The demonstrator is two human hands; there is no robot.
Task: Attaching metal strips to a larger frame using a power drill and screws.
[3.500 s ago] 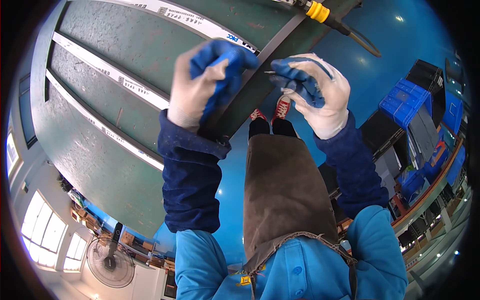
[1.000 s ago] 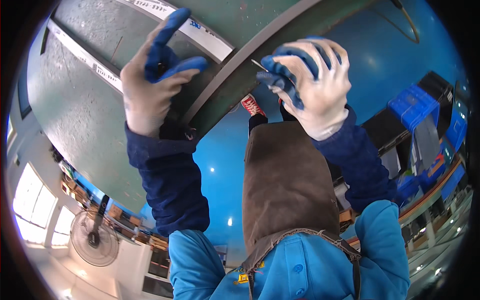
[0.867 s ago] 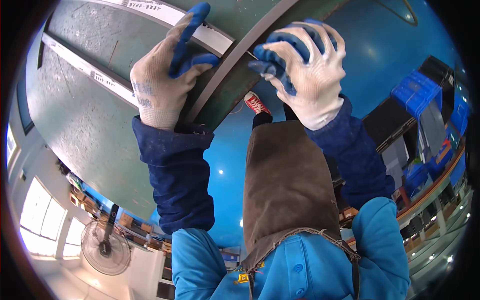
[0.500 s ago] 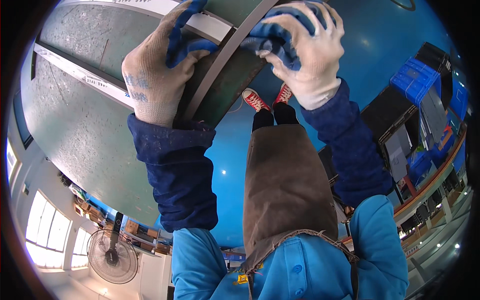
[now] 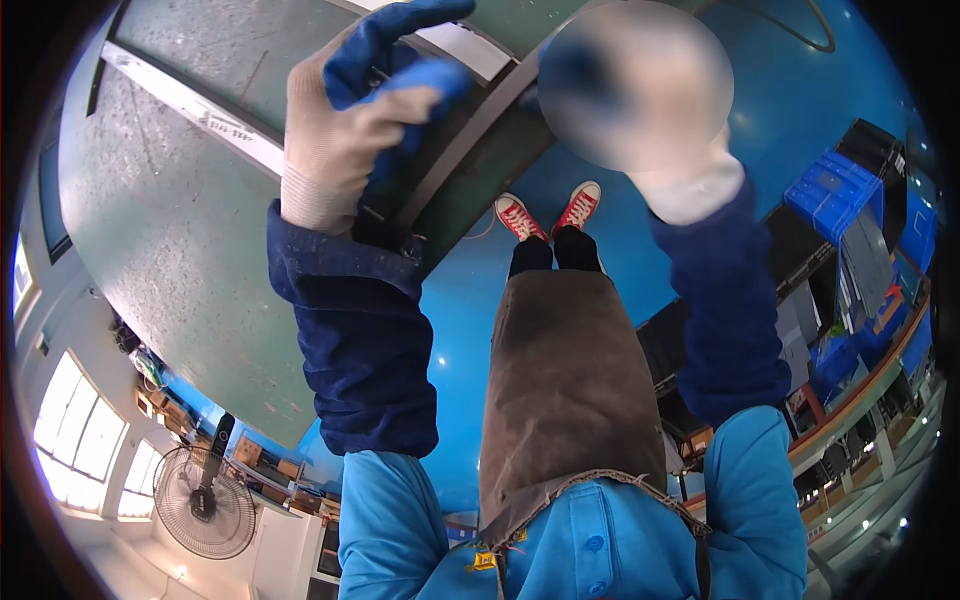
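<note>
My left hand (image 5: pixel 345 130) wears a whitish knit glove with blue-coated fingers. It is raised over the green bench, its fingers spread and no object visibly gripped. Beside those fingers a long grey metal strip (image 5: pixel 470 147) runs slantwise along the bench edge. My right hand (image 5: pixel 650 95), in the same kind of glove, is at the strip's far end, past the bench edge. A blur covers its fingers, so its grip is hidden. Behind my left hand the end of a white metal bar (image 5: pixel 465 50) meets the strip.
Another white bar (image 5: pixel 190 105) lies across the green benchtop (image 5: pixel 190 260). Blue crates (image 5: pixel 830 190) and black bins stand at the right. My red shoes (image 5: pixel 520 216) are on the blue floor beside the bench. A standing fan (image 5: pixel 203 503) is at lower left.
My left hand has moved slightly right and its fingers have opened away from the strip. My right hand has shifted a little right. The whole view has tilted slightly.
</note>
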